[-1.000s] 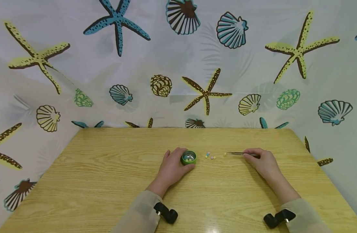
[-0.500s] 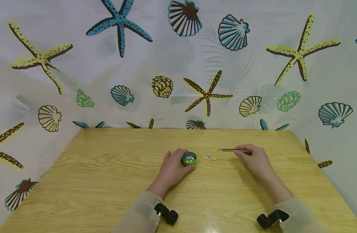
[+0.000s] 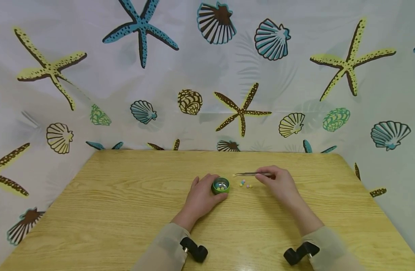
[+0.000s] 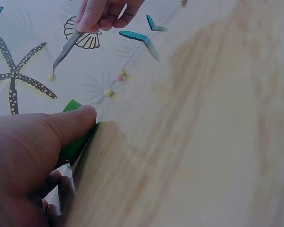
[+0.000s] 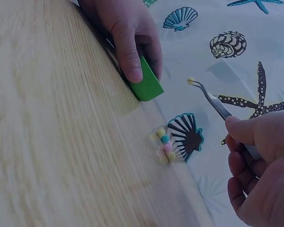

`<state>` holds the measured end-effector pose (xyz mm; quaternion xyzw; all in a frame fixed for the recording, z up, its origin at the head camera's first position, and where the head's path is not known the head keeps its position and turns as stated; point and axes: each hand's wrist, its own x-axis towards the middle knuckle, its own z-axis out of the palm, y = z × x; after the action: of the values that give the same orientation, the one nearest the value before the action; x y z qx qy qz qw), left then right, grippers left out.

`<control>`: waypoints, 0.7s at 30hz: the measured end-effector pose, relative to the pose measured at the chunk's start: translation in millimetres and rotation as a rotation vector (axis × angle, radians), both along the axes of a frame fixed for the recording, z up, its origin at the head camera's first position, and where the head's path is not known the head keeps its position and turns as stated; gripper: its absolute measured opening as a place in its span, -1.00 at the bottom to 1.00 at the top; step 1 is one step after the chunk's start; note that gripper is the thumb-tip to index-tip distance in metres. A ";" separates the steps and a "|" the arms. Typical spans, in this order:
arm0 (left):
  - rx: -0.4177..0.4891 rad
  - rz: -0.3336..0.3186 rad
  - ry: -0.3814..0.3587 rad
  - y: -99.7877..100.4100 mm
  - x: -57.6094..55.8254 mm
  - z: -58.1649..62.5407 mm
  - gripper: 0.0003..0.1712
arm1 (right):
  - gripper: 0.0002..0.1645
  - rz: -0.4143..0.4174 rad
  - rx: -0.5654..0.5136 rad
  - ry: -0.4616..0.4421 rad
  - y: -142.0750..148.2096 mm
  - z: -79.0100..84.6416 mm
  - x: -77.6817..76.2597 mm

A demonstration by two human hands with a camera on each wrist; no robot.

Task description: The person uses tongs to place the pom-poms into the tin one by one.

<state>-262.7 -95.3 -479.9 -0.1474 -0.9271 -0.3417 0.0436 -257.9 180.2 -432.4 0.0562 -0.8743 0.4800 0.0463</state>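
Observation:
My left hand (image 3: 201,198) holds a small green cup (image 3: 221,185) around its side on the table, thumb at the near right edge. Inside its metal-lined bowl lie several pale yellow balls (image 3: 222,188). With thumb and fingers, my right hand (image 3: 278,184) grips bent-tip metal tweezers (image 3: 249,174). Their tips pinch one small yellow ball (image 5: 190,81), raised over the table just right of the cup. Between cup and right hand lie several small balls (image 5: 165,139) in yellow, blue and pink. The left wrist view shows the green wall (image 4: 72,150) of the cup under my thumb.
The wooden table (image 3: 126,203) reaches back to a white cloth (image 3: 166,128) printed with starfish and shells, which also hangs along both sides. A black camera mount (image 3: 193,249) sits on each sleeve.
My right hand has moved left with the tweezers, carrying the yellow ball up off the table and over beside the cup. My left hand keeps its hold on the cup.

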 end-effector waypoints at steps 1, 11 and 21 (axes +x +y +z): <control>0.001 0.000 0.001 -0.1 0.1 0.0 -0.24 | -0.68 0.002 0.000 -0.002 -2.9 -0.5 -0.1; -0.002 -0.005 0.001 -0.3 0.6 1.3 -0.26 | -0.78 0.029 0.010 0.019 -22.8 -8.2 -4.9; -0.004 -0.003 0.003 -0.4 0.1 0.9 -0.25 | -0.82 0.033 0.020 0.013 -29.9 -10.9 -3.4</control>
<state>-262.6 -95.7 -479.1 -0.1491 -0.9275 -0.3399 0.0441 -261.3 150.4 -443.4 0.0744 -0.8776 0.4715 0.0436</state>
